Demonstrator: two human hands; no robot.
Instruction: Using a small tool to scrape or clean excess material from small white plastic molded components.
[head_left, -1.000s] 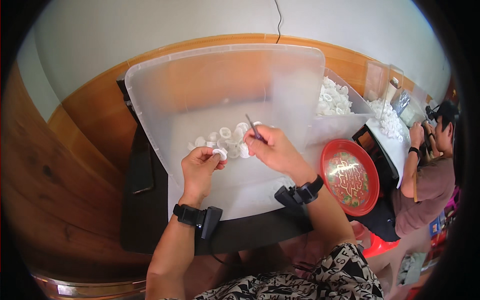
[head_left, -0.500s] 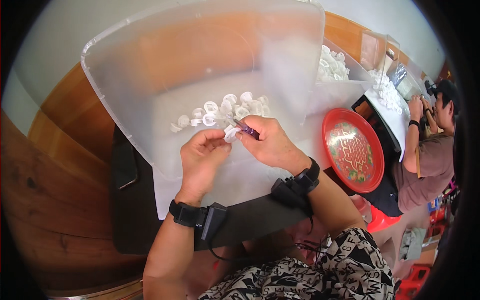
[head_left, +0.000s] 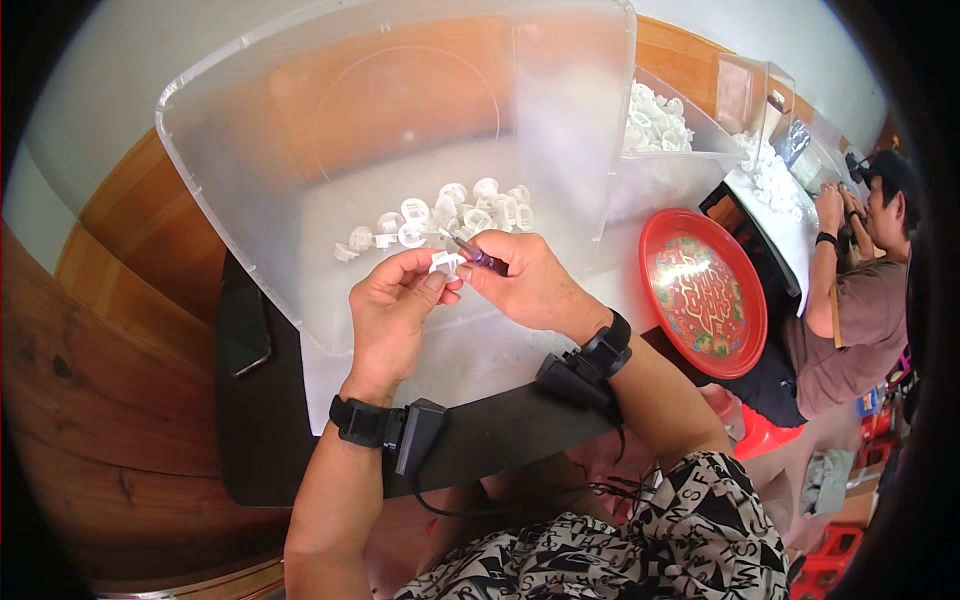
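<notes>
Between the thumb and fingers of my left hand is a small white plastic part, round with a raised frame on it. My right hand grips a slim purple-handled tool; its narrow metal end points up and left, close above the part. The exact kind of tool is not clear. Both hands are over the near side of a large translucent plastic bin tipped on its side. Beyond my fingers, several similar white plastic parts lie in a loose heap inside it.
A red patterned round tray stands to the right. Behind it, another translucent bin holds many white parts. At far right a co-worker sits by more white pieces. A dark phone lies on the black table at left.
My left hand has turned the white part, so its raised frame now shows instead of its round face. The tool stays in my right hand. The whole view has shifted slightly.
</notes>
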